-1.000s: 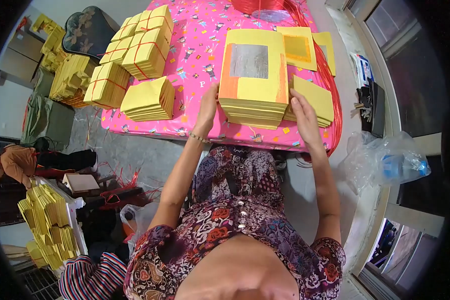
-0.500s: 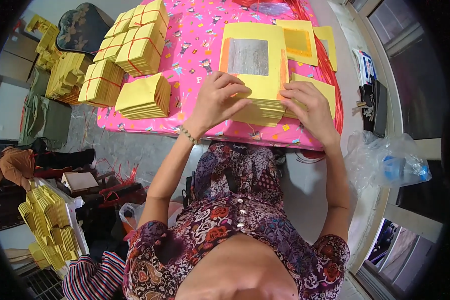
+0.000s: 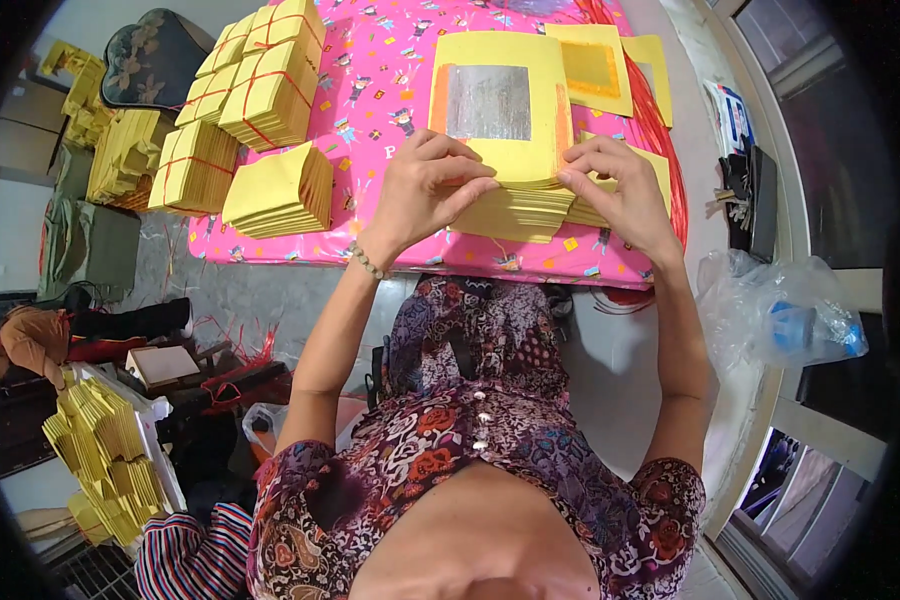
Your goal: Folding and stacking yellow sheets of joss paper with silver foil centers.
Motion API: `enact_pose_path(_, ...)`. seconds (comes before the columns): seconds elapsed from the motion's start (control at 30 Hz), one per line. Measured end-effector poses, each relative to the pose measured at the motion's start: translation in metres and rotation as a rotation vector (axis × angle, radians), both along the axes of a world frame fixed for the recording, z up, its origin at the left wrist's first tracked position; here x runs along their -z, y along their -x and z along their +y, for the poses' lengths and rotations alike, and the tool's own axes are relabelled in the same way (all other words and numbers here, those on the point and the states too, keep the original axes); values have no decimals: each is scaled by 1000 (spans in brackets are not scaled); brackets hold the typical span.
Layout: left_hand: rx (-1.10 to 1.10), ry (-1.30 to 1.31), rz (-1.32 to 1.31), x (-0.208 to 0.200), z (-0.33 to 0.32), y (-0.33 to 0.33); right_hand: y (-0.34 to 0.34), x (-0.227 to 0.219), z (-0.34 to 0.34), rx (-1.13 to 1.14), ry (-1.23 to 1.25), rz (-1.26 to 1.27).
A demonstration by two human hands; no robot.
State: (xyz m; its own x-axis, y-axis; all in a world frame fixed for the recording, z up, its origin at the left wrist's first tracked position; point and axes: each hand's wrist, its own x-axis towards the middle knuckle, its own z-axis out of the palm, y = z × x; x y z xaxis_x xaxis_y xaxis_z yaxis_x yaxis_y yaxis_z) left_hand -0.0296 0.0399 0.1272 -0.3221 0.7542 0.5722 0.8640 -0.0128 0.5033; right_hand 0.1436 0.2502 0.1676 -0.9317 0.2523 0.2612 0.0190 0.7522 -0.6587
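A yellow paper sheet with a silver square and orange side strips lies on top of a thick stack of yellow paper, at the table's near edge. My left hand pinches the sheet's near edge at its left part, thumb below and fingers curled above. At the near right corner, my right hand pinches the same edge between thumb and fingers. Between the two hands the edge bends up a little from the stack. Whether one sheet or more is in the pinch, I cannot make out.
Red-tied yellow paper bundles and a loose stack stand left on the pink table cover. Other sheets and red strands lie right. At lower left, a person is beside more yellow paper.
My fingers have closed further onto the sheet's near edge, and the thumbs have come up against it. The whole view has shifted slightly.
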Motion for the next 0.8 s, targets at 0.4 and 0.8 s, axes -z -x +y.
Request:
enact_pose_path(0.4, -17, 29, 34, -13, 7, -1, 2, -1, 4, 6, -15, 98)
enact_pose_path(0.8, -56, 203, 120, -39, 19, 20, 28, -13, -3, 15, -221, 256)
